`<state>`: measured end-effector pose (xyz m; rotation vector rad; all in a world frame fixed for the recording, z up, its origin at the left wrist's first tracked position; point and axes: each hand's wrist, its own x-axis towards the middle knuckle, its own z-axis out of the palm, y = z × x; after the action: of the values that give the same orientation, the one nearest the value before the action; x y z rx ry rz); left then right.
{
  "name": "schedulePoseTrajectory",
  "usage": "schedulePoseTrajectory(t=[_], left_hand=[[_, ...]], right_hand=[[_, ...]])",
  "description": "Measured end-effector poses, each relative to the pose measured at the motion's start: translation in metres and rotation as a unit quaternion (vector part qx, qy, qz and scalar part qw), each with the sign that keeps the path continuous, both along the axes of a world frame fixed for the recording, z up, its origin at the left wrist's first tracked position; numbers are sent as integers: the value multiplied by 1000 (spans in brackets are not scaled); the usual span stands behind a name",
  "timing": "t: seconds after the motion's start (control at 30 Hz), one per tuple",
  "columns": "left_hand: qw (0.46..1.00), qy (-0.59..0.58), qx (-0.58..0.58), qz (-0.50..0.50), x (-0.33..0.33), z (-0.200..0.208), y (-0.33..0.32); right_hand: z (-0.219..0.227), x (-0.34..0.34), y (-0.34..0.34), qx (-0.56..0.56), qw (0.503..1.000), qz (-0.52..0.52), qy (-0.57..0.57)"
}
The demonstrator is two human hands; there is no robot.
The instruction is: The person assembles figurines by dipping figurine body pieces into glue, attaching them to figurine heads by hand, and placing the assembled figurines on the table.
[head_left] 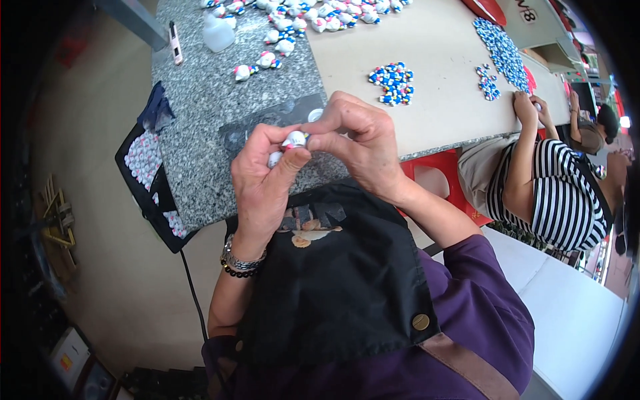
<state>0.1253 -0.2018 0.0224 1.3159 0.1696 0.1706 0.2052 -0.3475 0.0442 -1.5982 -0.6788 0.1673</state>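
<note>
My left hand (262, 175) is closed round a small white figurine (294, 139) with a pink patch, held above the granite worktop between thumb and forefinger. A second white piece (275, 159) shows in the same hand, below the figurine. From the right, my right hand (357, 137) pinches the figurine's side with thumb and forefinger. Its fingertips cover part of the figurine, so any small part between them is hidden. Beneath the hands lies a dark grey mat (233, 133), with a small round whitish lid or dish (315, 115) beside my right fingers.
Many white figurines (327, 19) crowd the far worktop. Blue-and-white pieces lie in a pile (393, 84) and a larger heap (501, 53) to the right. At left are a translucent bottle (218, 33), a cutter-like tool (175, 43) and a black bag (144, 163) of white pieces. A striped-shirted person (557, 190) sits at right.
</note>
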Motion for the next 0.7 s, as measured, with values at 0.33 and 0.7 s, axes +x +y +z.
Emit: schedulePoseTrajectory(t=[0.33, 0.7], left_hand=[[989, 46, 140, 17, 25, 17, 45], [857, 88, 495, 112, 78, -10, 96]], right_hand=[[17, 62, -30, -221, 961, -46, -163], [-14, 97, -51, -516, 764, -70, -382]])
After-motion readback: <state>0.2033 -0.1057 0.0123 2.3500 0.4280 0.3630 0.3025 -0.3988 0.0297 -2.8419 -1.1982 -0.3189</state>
